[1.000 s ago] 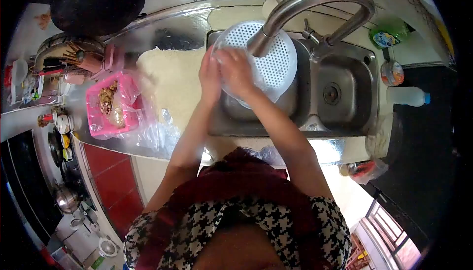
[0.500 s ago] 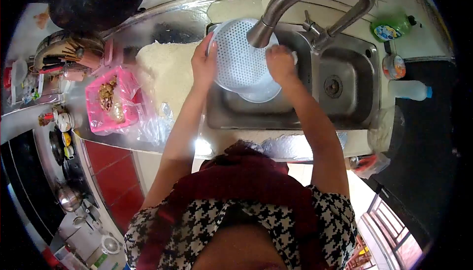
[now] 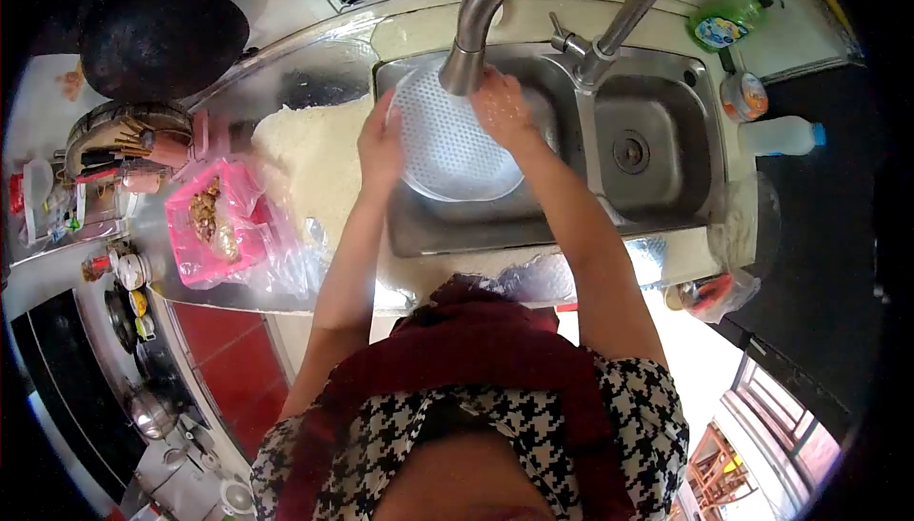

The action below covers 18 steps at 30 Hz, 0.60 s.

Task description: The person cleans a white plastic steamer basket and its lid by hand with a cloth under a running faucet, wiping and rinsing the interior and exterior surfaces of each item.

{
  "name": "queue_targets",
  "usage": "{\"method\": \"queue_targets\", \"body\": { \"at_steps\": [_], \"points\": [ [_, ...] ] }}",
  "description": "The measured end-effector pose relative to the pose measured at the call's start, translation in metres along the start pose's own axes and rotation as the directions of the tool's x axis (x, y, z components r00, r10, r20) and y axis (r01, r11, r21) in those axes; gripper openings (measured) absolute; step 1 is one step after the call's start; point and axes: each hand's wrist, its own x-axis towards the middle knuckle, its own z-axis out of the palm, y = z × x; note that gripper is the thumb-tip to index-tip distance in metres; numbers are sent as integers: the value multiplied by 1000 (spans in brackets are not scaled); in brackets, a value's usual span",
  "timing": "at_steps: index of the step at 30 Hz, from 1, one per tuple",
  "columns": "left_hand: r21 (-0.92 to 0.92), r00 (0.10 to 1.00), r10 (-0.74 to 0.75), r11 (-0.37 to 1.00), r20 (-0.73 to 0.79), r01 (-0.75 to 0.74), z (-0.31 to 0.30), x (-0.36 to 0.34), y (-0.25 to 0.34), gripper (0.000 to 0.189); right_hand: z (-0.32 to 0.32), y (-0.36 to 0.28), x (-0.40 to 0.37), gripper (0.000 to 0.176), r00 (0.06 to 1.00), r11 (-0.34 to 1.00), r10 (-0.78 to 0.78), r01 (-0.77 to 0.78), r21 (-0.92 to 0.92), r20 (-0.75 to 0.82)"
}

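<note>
A white colander (image 3: 451,145) full of small holes is tilted over the left basin of the steel sink (image 3: 447,235), directly below the faucet spout (image 3: 464,69). My left hand (image 3: 381,148) grips its left rim, fingers partly blurred. At the colander's upper right, my right hand (image 3: 503,110) lies against it just beside the spout, fingers stretched out and slightly smeared. The spout covers part of the colander's top edge.
Left of the sink is a pink basket (image 3: 178,226) with plastic bags and brown food pieces. A dark wok (image 3: 162,40) stands at the back left. To the right are green detergent (image 3: 722,28), a jar (image 3: 745,98) and a white bottle (image 3: 783,137).
My right hand has gone from a closed fist at the colander's right rim to stretched fingers higher up near the spout. The colander has shifted; the whole view has moved slightly too.
</note>
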Motion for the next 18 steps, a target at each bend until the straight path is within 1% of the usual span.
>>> {"method": "queue_targets", "body": {
  "at_steps": [1,2,3,4,5,6,7,8,9,10,11,12,13,14,15,17,18],
  "points": [
    [-6,1000,6,1000,2,-6,0,0,5,35,2,-1,-12,26,988,995,101,-103,-7,-119],
    [55,996,74,996,-50,-71,-1,-1,9,35,3,-6,-24,26,952,979,196,-202,-2,-236],
    [120,985,143,984,-97,-131,0,-2,13,35,13,-19,-38,27,960,962,274,-273,26,-48],
    [112,980,162,982,-112,-150,3,-2,11,34,20,-34,-51,28,929,936,341,-349,39,144],
    [106,980,164,983,-110,-153,6,-4,12,34,16,-47,-59,29,887,899,367,-416,138,282],
    [131,975,203,973,-93,-190,9,-6,14,35,11,-59,-65,30,829,842,371,-490,225,417],
    [158,968,239,961,-72,-226,12,-9,14,35,8,-68,-69,30,827,840,376,-495,224,419],
    [160,969,238,961,-65,-225,17,-9,13,35,6,-77,-74,33,811,709,367,-561,427,456],
    [237,955,294,931,-37,-277,23,-7,9,37,6,-82,-77,36,798,529,350,-600,600,490],
    [312,937,348,891,-4,-330,30,-4,5,39,16,-84,-80,36,795,520,353,-604,603,493],
    [315,938,346,890,4,-330,37,-2,1,39,30,-85,-82,44,825,278,294,-557,783,483],
    [404,934,336,844,118,-354,46,1,-5,42,39,-85,-86,51,858,7,244,-468,884,452],
    [482,922,314,787,227,-386,53,5,-6,46,34,-79,-91,51,857,6,246,-468,884,453],
    [400,847,457,747,271,-531,61,9,-6,52,29,-69,-97,56,824,-55,300,-489,871,481],
    [396,847,456,749,272,-531,66,12,-3,52,24,-57,-106,60,785,-116,349,-506,855,512],
    [548,785,326,575,527,-607,72,15,6,57,28,-30,-125,47,655,-158,420,-629,761,628],
    [493,725,401,542,560,-681,73,21,4,59,15,-14,-133,52,581,-129,460,-705,698,672]
  ]
}}
